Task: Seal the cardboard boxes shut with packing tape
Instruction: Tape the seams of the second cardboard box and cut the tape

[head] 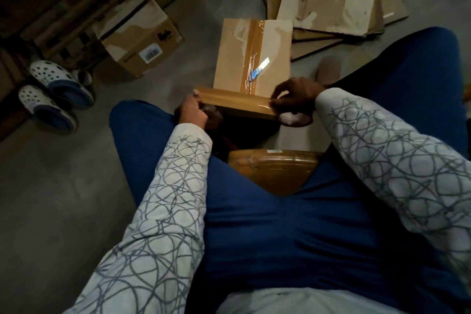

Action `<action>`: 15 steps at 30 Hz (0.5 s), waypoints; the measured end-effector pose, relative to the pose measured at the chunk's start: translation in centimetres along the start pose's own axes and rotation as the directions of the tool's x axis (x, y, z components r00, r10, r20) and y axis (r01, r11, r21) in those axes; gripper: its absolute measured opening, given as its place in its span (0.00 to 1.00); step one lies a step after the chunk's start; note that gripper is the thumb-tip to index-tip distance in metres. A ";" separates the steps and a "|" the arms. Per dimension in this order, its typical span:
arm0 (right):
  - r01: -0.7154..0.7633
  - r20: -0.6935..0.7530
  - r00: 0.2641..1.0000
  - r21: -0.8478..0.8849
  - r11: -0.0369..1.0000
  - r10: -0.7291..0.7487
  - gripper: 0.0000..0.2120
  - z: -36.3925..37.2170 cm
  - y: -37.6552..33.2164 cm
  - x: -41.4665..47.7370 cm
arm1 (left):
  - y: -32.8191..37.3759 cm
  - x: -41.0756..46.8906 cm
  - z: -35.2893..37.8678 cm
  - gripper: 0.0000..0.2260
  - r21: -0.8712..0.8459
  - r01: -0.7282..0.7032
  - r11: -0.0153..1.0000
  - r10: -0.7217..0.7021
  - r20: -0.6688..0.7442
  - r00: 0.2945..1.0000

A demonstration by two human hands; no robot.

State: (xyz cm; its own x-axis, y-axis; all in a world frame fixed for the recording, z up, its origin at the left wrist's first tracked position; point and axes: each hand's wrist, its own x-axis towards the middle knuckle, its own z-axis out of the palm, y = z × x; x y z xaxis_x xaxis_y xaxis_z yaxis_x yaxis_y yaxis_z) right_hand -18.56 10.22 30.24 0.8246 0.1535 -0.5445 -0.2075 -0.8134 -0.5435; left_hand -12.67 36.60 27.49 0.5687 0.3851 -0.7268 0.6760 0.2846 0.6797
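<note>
Tape (237, 102), thin, limp and sticky, stretches over the near edge of the box (270, 41) on the floor, its ends apparently pinched by the left hand (192, 111) and right hand (299, 98), best held taut there so it cannot fold onto itself.

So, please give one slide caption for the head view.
Left hand and right hand stretch a packing tape strip across the near edge of a cardboard box.

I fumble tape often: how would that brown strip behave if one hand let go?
Probably floppy: the tape strip looks thin, taut only between the left hand and right hand. Being glossy film, likely light and apt to stick to itself.
</note>
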 end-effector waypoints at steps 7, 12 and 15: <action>-0.121 -0.126 0.984 0.030 0.992 0.124 0.20 0.2 2.7 0.3 | -0.9 0.7 1.9 0.05 0.011 -0.002 1.000 0.003 -0.062 0.998; -0.241 -0.187 0.952 0.031 0.970 0.243 0.21 1.0 3.6 1.4 | -3.2 2.2 2.1 0.14 -0.059 -0.002 0.998 -0.002 -0.070 0.998; -0.297 -0.224 0.924 0.087 0.951 0.309 0.24 1.4 3.8 2.2 | -5.2 6.9 1.6 0.07 0.186 -0.005 0.983 -0.001 0.036 0.999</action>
State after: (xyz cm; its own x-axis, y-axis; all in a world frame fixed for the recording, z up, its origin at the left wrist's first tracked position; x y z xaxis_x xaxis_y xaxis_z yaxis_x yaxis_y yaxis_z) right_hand -18.22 8.26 26.11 0.8160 -0.2352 -0.5280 -0.4878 -0.7702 -0.4109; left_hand -11.53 36.35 18.81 0.5844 0.3527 -0.7308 0.7481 0.1145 0.6536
